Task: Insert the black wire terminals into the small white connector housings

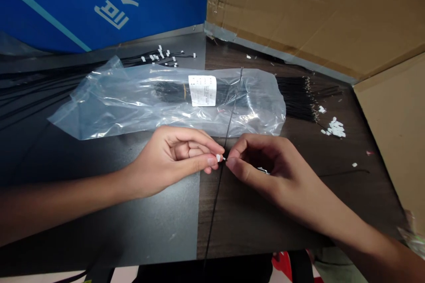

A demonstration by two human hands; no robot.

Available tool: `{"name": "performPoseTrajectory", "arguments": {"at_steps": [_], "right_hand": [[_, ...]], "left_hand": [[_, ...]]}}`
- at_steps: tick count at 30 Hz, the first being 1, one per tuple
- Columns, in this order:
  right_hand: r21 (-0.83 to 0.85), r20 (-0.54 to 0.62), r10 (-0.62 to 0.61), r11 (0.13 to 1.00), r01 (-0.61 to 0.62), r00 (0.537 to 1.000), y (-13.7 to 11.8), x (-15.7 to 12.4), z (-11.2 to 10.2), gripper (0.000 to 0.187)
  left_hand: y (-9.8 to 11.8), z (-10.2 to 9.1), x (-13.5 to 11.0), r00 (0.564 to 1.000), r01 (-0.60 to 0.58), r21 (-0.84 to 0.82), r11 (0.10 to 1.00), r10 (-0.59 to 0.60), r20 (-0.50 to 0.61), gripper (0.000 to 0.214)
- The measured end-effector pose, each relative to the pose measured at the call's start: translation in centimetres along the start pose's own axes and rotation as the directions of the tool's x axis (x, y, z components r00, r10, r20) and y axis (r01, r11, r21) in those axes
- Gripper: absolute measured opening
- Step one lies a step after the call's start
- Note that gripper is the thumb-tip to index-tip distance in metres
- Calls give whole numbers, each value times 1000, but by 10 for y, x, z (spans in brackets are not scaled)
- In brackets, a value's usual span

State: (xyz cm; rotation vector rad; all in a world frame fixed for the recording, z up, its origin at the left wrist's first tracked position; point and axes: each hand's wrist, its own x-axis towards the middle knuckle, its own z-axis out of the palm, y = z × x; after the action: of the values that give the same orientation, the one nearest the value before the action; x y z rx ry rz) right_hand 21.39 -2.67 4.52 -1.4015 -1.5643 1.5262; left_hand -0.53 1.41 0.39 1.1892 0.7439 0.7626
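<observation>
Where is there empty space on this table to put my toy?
Free: the table between the left hand and the front edge, and the strip between the right hand and the cardboard wall. Crowded: behind the hands, with plastic bag, wire bundle, white connectors.

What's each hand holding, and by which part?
Left hand pinches a small white plastic connector by its rear end. Right hand pinches a thin black wire just behind its metal tip.

The white connector (218, 157) details (and label (202, 90) print) are too small.
</observation>
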Motion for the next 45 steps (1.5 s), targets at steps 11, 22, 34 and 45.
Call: {"name": "performPoseTrajectory", "arguments": {"at_steps": [11, 22, 34, 45], "right_hand": [[100, 29, 11, 995, -13, 1000, 0, 3, 2, 10], [232, 58, 36, 972, -48, 998, 0, 3, 3, 7], [206, 36, 64, 976, -70, 997, 0, 5, 6, 12], [289, 69, 81, 952, -97, 994, 6, 7, 6, 21]], "left_hand": [[1, -3, 0, 999, 43, 10, 999, -43, 27, 16], [1, -1, 0, 998, 37, -55, 998, -34, 57, 20], [2, 7, -6, 995, -89, 136, 987, 93, -27, 31], [2, 6, -6, 985, -166, 246, 955, 170, 2, 25]]}}
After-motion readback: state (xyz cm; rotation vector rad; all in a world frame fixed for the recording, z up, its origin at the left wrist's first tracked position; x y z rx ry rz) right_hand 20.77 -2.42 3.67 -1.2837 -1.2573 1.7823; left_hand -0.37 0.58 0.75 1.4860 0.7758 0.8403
